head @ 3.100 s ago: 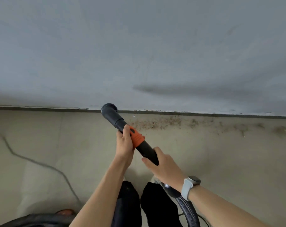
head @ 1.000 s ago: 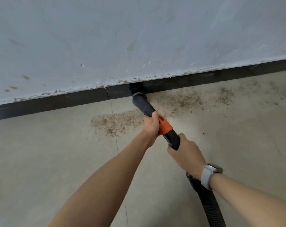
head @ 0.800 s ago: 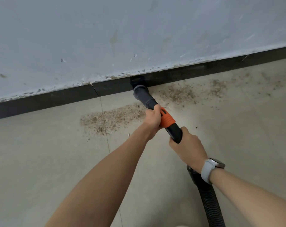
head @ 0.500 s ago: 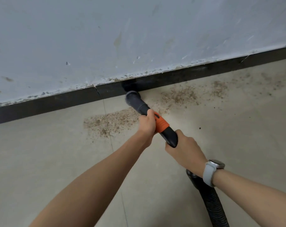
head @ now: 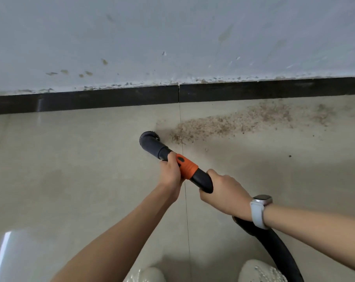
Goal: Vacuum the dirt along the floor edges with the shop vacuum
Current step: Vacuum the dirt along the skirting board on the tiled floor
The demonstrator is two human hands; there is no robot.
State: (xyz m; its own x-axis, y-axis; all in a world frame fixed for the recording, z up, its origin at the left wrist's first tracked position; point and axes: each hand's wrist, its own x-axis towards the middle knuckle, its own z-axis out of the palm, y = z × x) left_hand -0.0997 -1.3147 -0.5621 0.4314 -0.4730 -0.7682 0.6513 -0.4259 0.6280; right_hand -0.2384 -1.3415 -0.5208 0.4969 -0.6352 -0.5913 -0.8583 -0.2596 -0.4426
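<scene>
The black vacuum nozzle (head: 150, 142) touches the beige tile floor at the left end of a brown dirt patch (head: 231, 124) that runs right along the dark baseboard (head: 111, 99). My left hand (head: 170, 174) grips the wand beside its orange collar (head: 187, 167). My right hand (head: 223, 192), with a white watch on the wrist, grips the wand lower down. The black ribbed hose (head: 274, 247) trails off to the bottom right.
A grey scuffed wall (head: 172, 37) rises above the baseboard. The floor left of the nozzle shows no dirt. My two light shoes (head: 260, 271) sit at the bottom edge, close to the hose. A tile joint (head: 185, 210) runs under my hands.
The nozzle has pulled back from the baseboard onto open floor at the dirt patch's left end. The view has shifted left and down, so the dirt now lies to the right.
</scene>
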